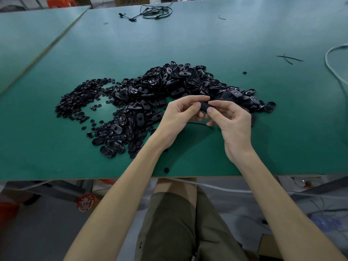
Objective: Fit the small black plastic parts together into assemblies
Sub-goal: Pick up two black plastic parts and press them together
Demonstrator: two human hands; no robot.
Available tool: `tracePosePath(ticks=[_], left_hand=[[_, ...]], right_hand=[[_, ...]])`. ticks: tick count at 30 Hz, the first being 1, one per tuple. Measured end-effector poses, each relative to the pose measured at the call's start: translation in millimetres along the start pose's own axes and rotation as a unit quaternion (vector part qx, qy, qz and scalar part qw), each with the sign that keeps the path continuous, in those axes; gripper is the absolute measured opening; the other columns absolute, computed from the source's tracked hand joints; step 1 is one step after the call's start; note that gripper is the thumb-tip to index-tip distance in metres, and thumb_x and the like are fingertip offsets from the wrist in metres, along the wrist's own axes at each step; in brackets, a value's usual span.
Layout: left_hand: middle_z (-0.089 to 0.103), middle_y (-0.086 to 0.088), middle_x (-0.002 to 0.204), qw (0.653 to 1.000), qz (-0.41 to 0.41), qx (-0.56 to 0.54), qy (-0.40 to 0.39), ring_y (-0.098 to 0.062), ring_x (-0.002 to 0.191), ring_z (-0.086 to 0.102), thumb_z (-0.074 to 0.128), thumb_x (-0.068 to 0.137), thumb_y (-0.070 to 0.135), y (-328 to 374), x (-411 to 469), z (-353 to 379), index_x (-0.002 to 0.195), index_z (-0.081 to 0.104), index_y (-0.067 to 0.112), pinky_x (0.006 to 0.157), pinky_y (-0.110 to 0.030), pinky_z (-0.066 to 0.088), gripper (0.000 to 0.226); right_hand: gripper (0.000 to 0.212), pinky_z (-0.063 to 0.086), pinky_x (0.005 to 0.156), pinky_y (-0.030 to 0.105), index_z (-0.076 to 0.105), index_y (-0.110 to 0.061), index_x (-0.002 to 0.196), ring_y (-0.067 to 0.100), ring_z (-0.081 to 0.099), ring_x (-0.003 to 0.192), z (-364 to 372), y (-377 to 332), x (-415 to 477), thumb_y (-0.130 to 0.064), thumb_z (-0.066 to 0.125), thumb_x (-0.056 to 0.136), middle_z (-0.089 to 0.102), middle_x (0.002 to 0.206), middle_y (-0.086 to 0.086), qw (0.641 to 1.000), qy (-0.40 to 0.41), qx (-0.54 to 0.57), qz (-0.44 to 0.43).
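Observation:
A large heap of black oval plastic shells [169, 87] lies in the middle of the green table [263, 129]. To its left spreads a pile of small round black parts [79, 98]. Both my hands hover above the table just in front of the heap. My left hand [178, 119] and my right hand [231, 121] together pinch one black oval part [204, 107] between thumbs and forefingers. Most of that part is hidden by my fingers.
A coiled black cable [156, 12] lies at the far edge. A white cable [335, 63] curves along the right side. Loose black strips [289, 58] and a stray round part [244, 72] lie at the right. One round piece [166, 170] sits near the front edge.

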State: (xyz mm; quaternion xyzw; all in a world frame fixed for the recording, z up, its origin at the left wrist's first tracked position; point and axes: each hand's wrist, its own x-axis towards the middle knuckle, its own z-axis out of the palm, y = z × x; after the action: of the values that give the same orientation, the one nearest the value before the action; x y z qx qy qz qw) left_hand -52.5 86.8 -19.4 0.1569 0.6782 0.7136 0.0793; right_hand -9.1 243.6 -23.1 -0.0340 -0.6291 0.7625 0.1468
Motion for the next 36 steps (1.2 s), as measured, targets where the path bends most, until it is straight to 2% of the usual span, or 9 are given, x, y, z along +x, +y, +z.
tracePosePath(ticks=[3,7,13,18,23,31,36], left_hand=[[0.074,-0.010,0.098,1.000,0.002,0.004,-0.013,-0.017,0.087,0.065,0.059,0.104,0.005,0.9,-0.9,0.6,0.126,0.071,0.004,0.093,-0.038,0.058,0.025],[0.077,-0.010,0.105,1.000,0.008,0.019,-0.017,-0.015,0.092,0.069,0.065,0.101,0.006,1.7,-2.5,0.5,0.124,0.071,0.002,0.086,-0.027,0.057,0.025],[0.076,-0.012,0.102,1.000,0.016,0.022,-0.011,-0.017,0.089,0.068,0.064,0.101,0.004,2.7,-2.8,0.9,0.122,0.072,0.001,0.084,-0.029,0.058,0.023],[0.075,-0.010,0.091,0.999,0.013,0.029,-0.013,-0.014,0.078,0.070,0.065,0.100,0.000,3.8,-3.2,3.8,0.119,0.070,-0.005,0.077,-0.026,0.057,0.021],[0.074,-0.008,0.086,0.998,0.023,0.064,0.000,-0.013,0.071,0.069,0.063,0.098,-0.006,4.5,-3.9,6.9,0.114,0.072,-0.006,0.079,-0.029,0.057,0.018],[0.074,-0.006,0.087,0.993,0.019,0.113,0.013,-0.011,0.070,0.068,0.058,0.095,-0.011,6.4,-3.9,9.7,0.105,0.074,-0.002,0.074,-0.023,0.055,0.021],[0.072,-0.012,0.088,0.995,0.018,0.101,0.011,-0.014,0.071,0.066,0.057,0.095,-0.012,7.5,-3.9,8.7,0.108,0.072,-0.006,0.079,-0.029,0.057,0.020]], right_hand=[[0.014,0.056,0.065,0.023,0.076,-0.009,0.100,0.015,0.073,0.076,-0.2,-0.1,0.4,0.002,0.074,0.092,0.078,0.085,0.001,1.000,0.005,-0.005,0.001],[0.014,0.056,0.065,0.023,0.077,-0.011,0.099,0.011,0.070,0.074,-1.0,-0.4,0.0,0.001,0.074,0.092,0.078,0.085,-0.001,1.000,0.000,-0.010,0.000],[0.016,0.055,0.067,0.023,0.080,-0.016,0.101,0.014,0.071,0.080,-1.8,-2.3,-1.1,-0.004,0.071,0.096,0.080,0.095,0.005,1.000,-0.016,-0.001,-0.015],[0.009,0.051,0.064,0.022,0.078,-0.018,0.099,0.011,0.066,0.072,-2.6,-2.2,-0.8,-0.010,0.076,0.094,0.077,0.084,-0.003,1.000,-0.010,-0.002,-0.016],[0.008,0.049,0.060,0.018,0.075,-0.016,0.096,0.004,0.063,0.063,-1.6,-3.0,-1.7,-0.007,0.076,0.093,0.075,0.073,-0.007,1.000,-0.012,-0.010,-0.014],[0.009,0.047,0.059,0.017,0.076,-0.015,0.093,0.006,0.056,0.060,-1.1,-2.3,-1.6,-0.006,0.078,0.091,0.073,0.071,-0.007,0.999,-0.015,-0.036,0.000],[0.012,0.047,0.059,0.017,0.076,-0.017,0.091,0.006,0.056,0.060,-0.7,-2.8,-1.9,-0.005,0.078,0.091,0.073,0.071,-0.008,0.999,-0.016,-0.036,0.001]])
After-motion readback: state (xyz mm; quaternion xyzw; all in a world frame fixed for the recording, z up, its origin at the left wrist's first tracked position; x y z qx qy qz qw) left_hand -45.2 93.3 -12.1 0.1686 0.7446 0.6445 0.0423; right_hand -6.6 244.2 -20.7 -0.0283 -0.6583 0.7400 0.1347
